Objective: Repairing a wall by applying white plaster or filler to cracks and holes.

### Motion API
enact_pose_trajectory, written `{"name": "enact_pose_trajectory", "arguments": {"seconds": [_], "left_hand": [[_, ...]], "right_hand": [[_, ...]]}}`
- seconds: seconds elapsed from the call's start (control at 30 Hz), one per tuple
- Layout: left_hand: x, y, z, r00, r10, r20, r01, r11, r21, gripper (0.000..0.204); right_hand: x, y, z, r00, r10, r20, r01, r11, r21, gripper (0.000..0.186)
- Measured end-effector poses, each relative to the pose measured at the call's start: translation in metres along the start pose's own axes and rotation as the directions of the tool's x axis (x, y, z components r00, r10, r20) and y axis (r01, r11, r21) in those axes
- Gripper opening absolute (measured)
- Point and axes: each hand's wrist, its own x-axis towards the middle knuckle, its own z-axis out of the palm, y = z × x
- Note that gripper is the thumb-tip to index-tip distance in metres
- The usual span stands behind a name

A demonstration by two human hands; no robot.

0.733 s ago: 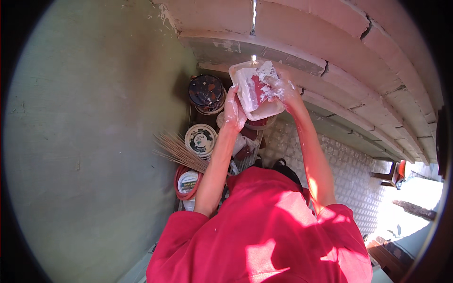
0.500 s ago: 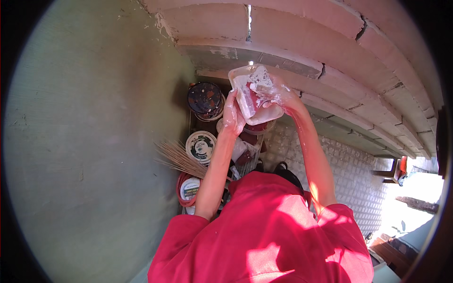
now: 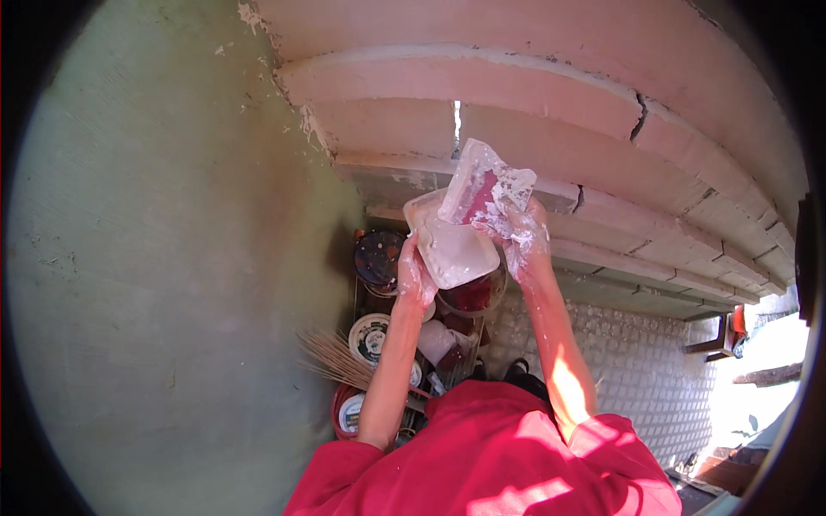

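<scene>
My left hand [image 3: 416, 277] grips the side of a shallow, whitish rectangular plastic tub [image 3: 460, 254], its fingers partly hidden by it. A white residue coats the inside of the tub. In my right hand [image 3: 527, 242] is a flat, reddish scraper [image 3: 483, 191], heavily smeared with white paste. The scraper is tilted up over the far edge of the tub; whether the two touch, I cannot tell. White paste also clings to the fingers and palm of my right hand.
A green wall [image 3: 172, 258] runs along the left; pinkish stepped masonry [image 3: 551, 95] with cracks rises ahead. Below my hands stand a dark lidded bucket [image 3: 379, 258], a white-lidded tub [image 3: 368, 338], a twig broom [image 3: 335, 357] and a bucket with red contents [image 3: 473, 297]. Patterned paving [image 3: 637, 353] lies right.
My right hand has lifted the scraper out of the tub, up and away from its inside. The tub has come lower and nearer to me in my left hand.
</scene>
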Motion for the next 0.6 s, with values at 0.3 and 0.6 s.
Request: {"name": "enact_pose_trajectory", "arguments": {"seconds": [0.3, 0.6], "left_hand": [[0.020, 0.030, -0.006, 1.000, 0.013, -0.006, -0.013, 1.000, 0.010, 0.050], [0.016, 0.043, -0.026, 0.997, 0.021, -0.068, -0.022, 1.000, -0.011, 0.044]], "right_hand": [[0.043, -0.002, 0.078, 0.614, -0.782, -0.104, 0.493, 0.483, -0.724, 0.022], [0.106, 0.046, 0.149, 0.563, -0.826, 0.019, 0.452, 0.289, -0.844, 0.040]]}}
